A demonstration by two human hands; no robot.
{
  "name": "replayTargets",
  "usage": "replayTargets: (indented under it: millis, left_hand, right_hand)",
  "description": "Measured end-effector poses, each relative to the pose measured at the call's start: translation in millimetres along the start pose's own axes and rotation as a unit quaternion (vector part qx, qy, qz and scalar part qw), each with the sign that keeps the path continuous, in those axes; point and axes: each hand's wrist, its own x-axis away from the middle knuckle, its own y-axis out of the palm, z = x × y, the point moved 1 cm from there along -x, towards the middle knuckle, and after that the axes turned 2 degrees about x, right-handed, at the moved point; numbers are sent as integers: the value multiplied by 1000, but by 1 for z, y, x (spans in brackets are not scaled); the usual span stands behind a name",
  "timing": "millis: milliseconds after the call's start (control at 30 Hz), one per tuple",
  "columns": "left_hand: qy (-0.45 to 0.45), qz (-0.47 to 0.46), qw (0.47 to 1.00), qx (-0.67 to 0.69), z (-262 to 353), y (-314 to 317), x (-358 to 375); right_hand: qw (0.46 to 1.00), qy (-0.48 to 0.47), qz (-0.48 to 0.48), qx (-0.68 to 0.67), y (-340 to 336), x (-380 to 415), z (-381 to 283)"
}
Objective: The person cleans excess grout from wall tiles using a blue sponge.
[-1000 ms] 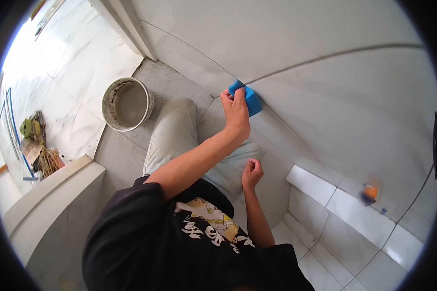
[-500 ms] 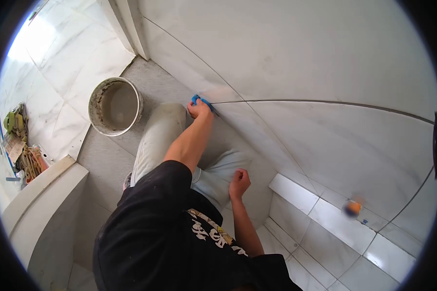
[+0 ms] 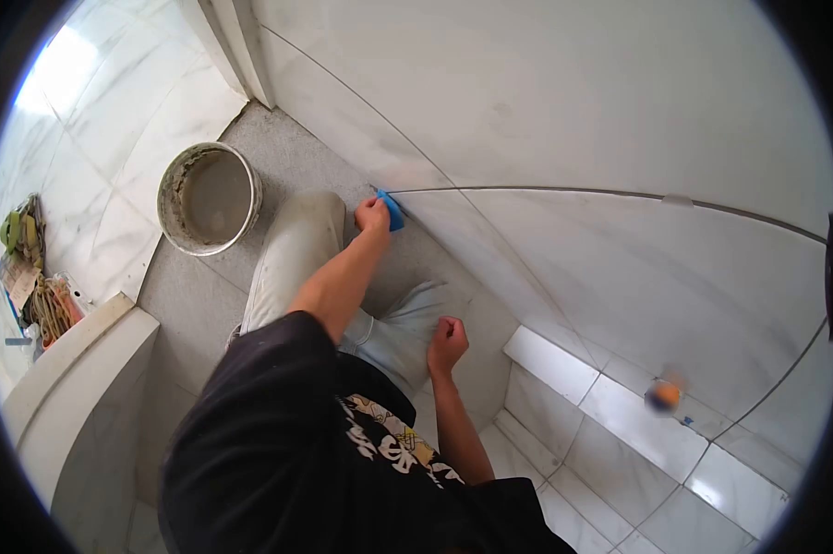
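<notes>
My left hand (image 3: 372, 215) is closed on a small flat blue pad (image 3: 392, 211), whose exact kind I cannot tell. The pad is at the foot of the marbled tile wall (image 3: 564, 242), near the left end of a dark horizontal joint. My left forearm stretches past my bent knee. My right hand (image 3: 448, 344) is curled into a loose fist by my other leg, with nothing showing in it. Left of my knee stands a round bucket (image 3: 254, 214) of cloudy grey liquid, its inner wall crusted.
Behind the bucket is a white door frame (image 3: 241, 55). A curved white ledge (image 3: 75, 369) rises at lower left, with straps and a coil of rope (image 3: 54, 309) beyond it. A tiled step (image 3: 610, 406) runs along the wall at right, with a blurred orange-and-dark object (image 3: 664, 394) above it.
My left hand has shifted slightly down and left in view; the blue pad now shows a broader flat face. The whole view has moved a little. My right hand stays closed by my leg.
</notes>
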Motion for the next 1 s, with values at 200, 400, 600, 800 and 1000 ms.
replayTargets:
  millis: [200,400,600,800,1000]
  left_hand:
    - [-211,-69,962,160,83,17,38]
    - [-189,-321,902,220,212,-38,217]
    - [-27,-267,946,181,179,-21,189]
    - [-195,-357,894,190,189,-4,150]
    - [-79,-638,710,286,322,-126,322]
  right_hand:
    - [999,-18,17,-34,8,-10,-1]
    - [999,-17,38,-28,10,-6,14]
    - [997,-24,65,-43,8,-4,12]
    - [993,-9,104,-47,8,-8,20]
    - [989,-14,88,-121,11,1,4]
